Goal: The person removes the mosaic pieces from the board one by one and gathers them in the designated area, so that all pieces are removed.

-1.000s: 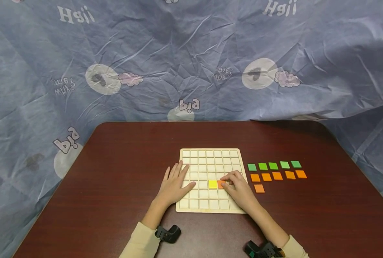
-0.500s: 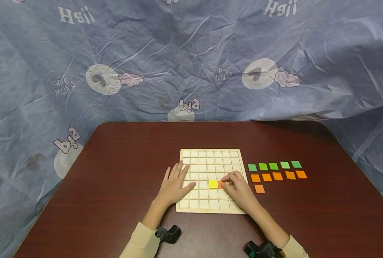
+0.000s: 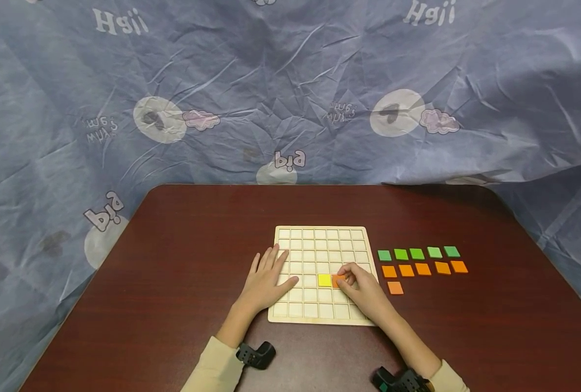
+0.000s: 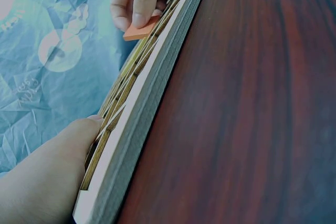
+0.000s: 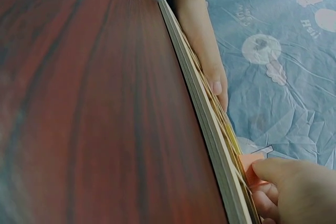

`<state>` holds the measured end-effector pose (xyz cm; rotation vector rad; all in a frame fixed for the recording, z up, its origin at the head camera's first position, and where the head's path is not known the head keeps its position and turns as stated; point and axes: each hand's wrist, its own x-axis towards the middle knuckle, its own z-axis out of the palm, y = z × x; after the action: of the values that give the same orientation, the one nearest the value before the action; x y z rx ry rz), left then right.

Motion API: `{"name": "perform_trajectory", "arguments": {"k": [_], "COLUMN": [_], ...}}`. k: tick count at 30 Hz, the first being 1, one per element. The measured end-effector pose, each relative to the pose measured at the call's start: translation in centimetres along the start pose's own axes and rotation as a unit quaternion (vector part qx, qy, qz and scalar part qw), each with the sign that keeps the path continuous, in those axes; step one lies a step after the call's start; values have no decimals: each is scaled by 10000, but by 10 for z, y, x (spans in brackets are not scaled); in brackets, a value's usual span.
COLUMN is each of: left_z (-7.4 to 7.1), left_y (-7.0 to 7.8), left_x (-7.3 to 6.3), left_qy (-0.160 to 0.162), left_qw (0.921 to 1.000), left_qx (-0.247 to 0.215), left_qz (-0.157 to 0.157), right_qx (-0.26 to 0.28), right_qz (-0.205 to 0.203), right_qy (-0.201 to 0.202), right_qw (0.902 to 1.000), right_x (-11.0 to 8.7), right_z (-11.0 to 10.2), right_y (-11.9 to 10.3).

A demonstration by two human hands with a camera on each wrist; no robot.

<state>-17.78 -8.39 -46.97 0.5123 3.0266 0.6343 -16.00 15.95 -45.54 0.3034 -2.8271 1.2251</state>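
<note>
A pale wooden grid board (image 3: 318, 311) lies on the table, with a yellow square tile (image 3: 325, 280) in one of its cells. My left hand (image 3: 265, 282) rests on the board's left side, fingers spread and thumb over the grid. Between thumb and fingertips, my right hand (image 3: 366, 291) pinches an orange square tile (image 3: 336, 281) just right of the yellow one. Both wrist views show this orange tile (image 4: 139, 31) tilted, with part of it standing above the board's surface. The right fingers hide some of it, and its contact with the cell cannot be made out.
Right of the board lie a row of several green tiles (image 3: 416, 254), a row of several orange tiles (image 3: 422, 269) and one lighter orange tile (image 3: 395, 288). The dark red-brown table (image 3: 197, 234) ends at a blue printed cloth (image 3: 251, 81) behind.
The head view has shifted slightly. My right fingers have moved a little on the orange tile, which stays beside the yellow one. My left hand keeps its place on the board.
</note>
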Motion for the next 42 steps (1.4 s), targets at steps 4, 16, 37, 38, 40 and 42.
{"name": "perform_trajectory", "arguments": {"k": [4, 16, 37, 38, 40, 42], "left_z": [0, 0, 0, 0, 0, 0], "left_y": [0, -1, -1, -1, -1, -1], "left_x": [1, 1, 0, 1, 1, 1], "left_qy": [3, -79, -75, -71, -36, -14], "left_qw": [10000, 10000, 10000, 10000, 10000, 10000], "left_qx": [-6, 46, 18, 19, 11, 14], "left_qz": [8, -5, -26, -26, -9, -1], "right_qx": [238, 263, -581, -587, -623, -677], "right_qz": [109, 328, 746, 745, 749, 756], "right_qy": [-137, 18, 1083, 1031, 958, 923], "right_qw": [9996, 9991, 9896, 9901, 9906, 9905], "right_x": [-2, -19, -49, -49, -49, -49], "right_z": [-5, -43, -98, -98, -97, -96], "right_y": [-1, 9, 77, 78, 79, 80]}}
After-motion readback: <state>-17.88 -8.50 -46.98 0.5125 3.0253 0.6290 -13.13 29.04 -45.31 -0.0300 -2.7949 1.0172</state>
